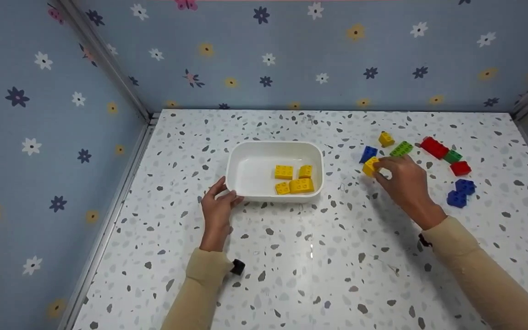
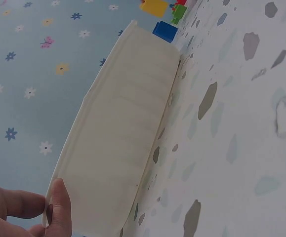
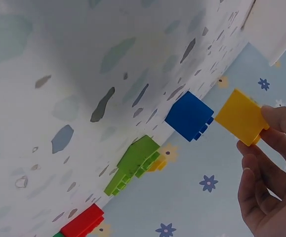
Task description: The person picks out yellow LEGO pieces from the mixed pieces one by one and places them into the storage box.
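Pinching a small yellow block (image 1: 370, 167), my right grip (image 1: 404, 182) is standing only as wide as that block, thumb on one side and fingertips on the other. From my distant seat I am seeing the block hanging clear of the worktop (image 1: 310, 275), just beside a blue block (image 1: 368, 154) and well to the right of the white box (image 1: 268, 199). I am judging it light, stiff and hard to break, probably plastic; its smooth sides could be slipping if caught near an edge, so the flat opposite faces are offering the surest hold.

Meanwhile, my left grip (image 1: 217, 208) is nipping the box at its near left corner, thumb and finger closing on either side of the rim. I am taking the box for thin, firm plastic, likely sliding if nudged, and that rim is giving a good place for steadying it. Several yellow blocks (image 1: 301, 185) are lying in its right half.

Farther out, a light green block (image 1: 401, 149) and a loose yellow block (image 1: 386, 139) are lying behind my right grip, while a long red block (image 1: 434, 147) and two dark blue blocks (image 1: 461, 193) are sitting off to the right.
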The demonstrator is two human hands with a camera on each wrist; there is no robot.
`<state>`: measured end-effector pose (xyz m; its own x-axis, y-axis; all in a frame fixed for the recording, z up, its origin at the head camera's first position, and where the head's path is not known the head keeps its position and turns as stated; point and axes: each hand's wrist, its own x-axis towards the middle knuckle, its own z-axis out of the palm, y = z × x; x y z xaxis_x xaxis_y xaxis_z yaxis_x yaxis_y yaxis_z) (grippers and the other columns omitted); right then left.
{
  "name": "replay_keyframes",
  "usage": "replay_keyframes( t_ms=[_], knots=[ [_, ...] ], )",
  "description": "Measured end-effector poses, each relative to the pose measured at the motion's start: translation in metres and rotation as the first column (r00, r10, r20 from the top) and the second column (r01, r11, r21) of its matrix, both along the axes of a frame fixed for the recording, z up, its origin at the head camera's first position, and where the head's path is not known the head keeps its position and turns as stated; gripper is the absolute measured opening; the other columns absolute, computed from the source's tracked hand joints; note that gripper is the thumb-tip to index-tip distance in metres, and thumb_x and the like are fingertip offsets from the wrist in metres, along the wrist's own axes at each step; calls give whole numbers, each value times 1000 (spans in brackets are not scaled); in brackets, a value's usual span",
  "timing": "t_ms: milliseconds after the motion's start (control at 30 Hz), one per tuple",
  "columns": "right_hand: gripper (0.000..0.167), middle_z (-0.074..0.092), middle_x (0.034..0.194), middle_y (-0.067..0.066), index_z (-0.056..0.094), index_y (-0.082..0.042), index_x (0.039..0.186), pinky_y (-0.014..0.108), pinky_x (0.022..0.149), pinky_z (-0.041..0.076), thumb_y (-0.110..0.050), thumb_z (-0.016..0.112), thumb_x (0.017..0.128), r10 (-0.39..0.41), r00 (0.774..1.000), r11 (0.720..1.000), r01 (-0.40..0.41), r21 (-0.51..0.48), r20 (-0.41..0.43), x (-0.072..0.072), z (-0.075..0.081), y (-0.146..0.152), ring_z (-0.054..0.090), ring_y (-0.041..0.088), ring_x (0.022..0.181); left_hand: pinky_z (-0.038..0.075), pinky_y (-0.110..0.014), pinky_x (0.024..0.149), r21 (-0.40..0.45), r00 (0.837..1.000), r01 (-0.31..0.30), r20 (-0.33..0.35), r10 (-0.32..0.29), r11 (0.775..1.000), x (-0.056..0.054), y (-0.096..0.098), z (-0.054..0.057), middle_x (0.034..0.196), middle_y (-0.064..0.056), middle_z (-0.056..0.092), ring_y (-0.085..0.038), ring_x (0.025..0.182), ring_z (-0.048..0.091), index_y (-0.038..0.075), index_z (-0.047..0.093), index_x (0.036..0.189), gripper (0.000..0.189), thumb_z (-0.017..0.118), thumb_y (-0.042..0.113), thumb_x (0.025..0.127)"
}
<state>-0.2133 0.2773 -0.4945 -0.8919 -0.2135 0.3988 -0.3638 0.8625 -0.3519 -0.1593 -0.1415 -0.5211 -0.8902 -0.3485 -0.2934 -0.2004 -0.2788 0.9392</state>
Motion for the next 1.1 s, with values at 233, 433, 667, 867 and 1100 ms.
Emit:
replay_keyframes(
  t_ms=[233,433,667,867,1100],
  knots=[
    [18,78,113,19,82,0,105,55,84,64,-6,86,89,-1,1000,1000,1,0,27,1,0,-5,67,39,102,65,-26,92,1,1000,-1,7,1,1000,0,0,-1,142,-25,47,-39,122,63,1,49,156,58,59,-11,100],
    [20,77,116,20,81,0,108,56,86,63,-5,85,89,-6,999,1000,6,2,50,3,1,-10,66,40,104,65,-26,93,4,1000,-5,15,5,1000,-1,0,-2,142,-23,47,-41,126,61,2,49,156,58,59,-10,100],
    [19,77,115,20,82,0,107,56,85,65,-3,85,89,7,1000,1000,-7,14,20,1,0,-15,68,41,106,66,-25,89,7,1000,-8,-1,8,1000,-1,1,-1,141,-26,47,-40,121,63,0,50,155,57,59,-11,99],
    [18,78,113,20,82,0,105,56,86,64,-3,86,88,21,1000,1000,-21,17,11,1,0,-18,69,40,104,66,-25,90,-11,1000,-3,5,3,1000,-1,1,0,141,-25,48,-40,122,63,-1,50,155,57,59,-11,99],
    [18,78,112,19,82,-1,105,56,83,64,-4,86,88,38,999,999,-38,0,5,0,1,-22,68,39,100,65,-25,91,-16,1000,-6,15,6,1000,-1,1,0,141,-24,48,-40,124,62,0,50,155,57,59,-10,100]
  ],
)
